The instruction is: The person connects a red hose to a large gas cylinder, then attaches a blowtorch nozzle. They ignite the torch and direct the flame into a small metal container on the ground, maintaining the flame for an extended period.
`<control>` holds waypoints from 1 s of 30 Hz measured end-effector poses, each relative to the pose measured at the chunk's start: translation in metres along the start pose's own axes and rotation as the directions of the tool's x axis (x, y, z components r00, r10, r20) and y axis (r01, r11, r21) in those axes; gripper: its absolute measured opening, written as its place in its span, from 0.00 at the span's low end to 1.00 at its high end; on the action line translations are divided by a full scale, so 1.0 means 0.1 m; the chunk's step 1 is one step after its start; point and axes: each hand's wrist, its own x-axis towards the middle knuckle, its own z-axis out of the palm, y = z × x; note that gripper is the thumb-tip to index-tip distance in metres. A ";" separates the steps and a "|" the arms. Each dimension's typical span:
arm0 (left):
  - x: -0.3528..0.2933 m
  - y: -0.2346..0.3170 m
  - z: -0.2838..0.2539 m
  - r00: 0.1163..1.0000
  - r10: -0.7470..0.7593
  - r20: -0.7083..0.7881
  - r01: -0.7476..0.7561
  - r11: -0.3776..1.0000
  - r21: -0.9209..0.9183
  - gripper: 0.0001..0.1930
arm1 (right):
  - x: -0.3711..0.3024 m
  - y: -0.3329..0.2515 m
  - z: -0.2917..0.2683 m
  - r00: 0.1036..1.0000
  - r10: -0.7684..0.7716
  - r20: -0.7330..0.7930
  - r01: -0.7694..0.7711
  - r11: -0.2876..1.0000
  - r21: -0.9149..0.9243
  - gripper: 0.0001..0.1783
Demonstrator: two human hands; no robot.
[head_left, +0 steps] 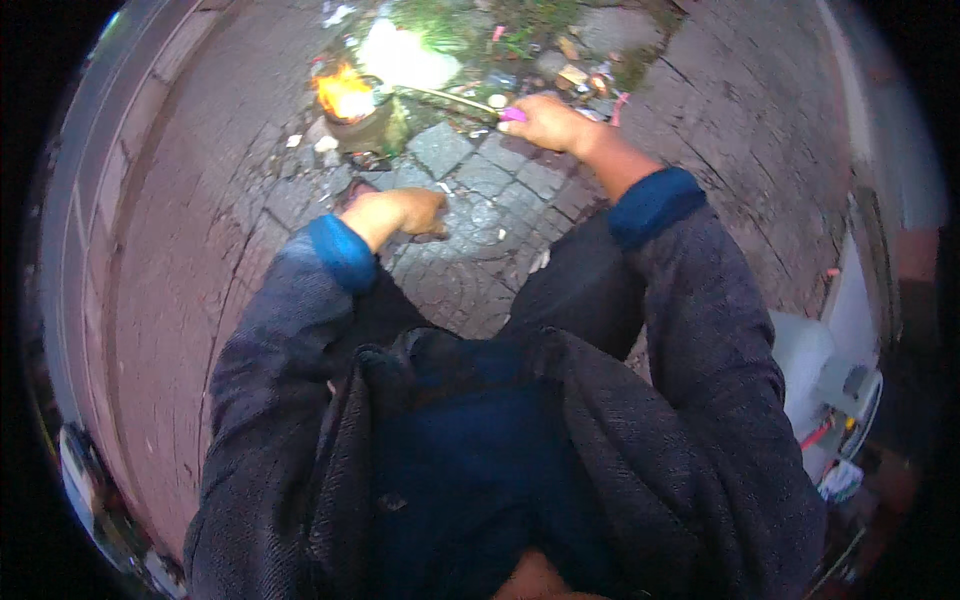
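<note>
My right hand (548,124) is closed around the pink end of a thin pale rod (445,98), whose kind I cannot make out. The rod reaches left from the hand toward a small fire (345,93). Orange flames rise from a dark, rounded holder (365,130) on the ground, its outline blurred. Nearer to me, my left hand (405,212) hangs loosely beside my left knee, fingers bent downward and partly apart. I see nothing held in it.
A glaring bright patch (408,55) lies just behind the fire. Rubble and litter (575,75) are strewn over grass to its right. Stone paving (470,180) spreads beneath my hands. A kerb (130,150) runs along the left, and a pale box-like object (805,355) stands at right.
</note>
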 end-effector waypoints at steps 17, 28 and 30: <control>-0.10 0.40 -0.28 0.989 -0.132 -0.062 0.129 0.990 -0.061 0.33 | -0.05 0.10 -0.13 0.997 0.036 0.075 -0.048 0.985 0.166 0.23; -0.42 0.68 -0.31 0.982 -0.075 -0.175 0.061 0.995 -0.083 0.29 | -0.01 -0.12 -0.10 0.997 -0.065 -0.051 0.069 0.995 0.068 0.23; -0.36 0.71 -0.29 0.987 -0.136 -0.089 0.138 0.990 0.023 0.29 | -0.05 -0.11 -0.08 0.995 -0.052 -0.089 0.061 0.993 0.098 0.24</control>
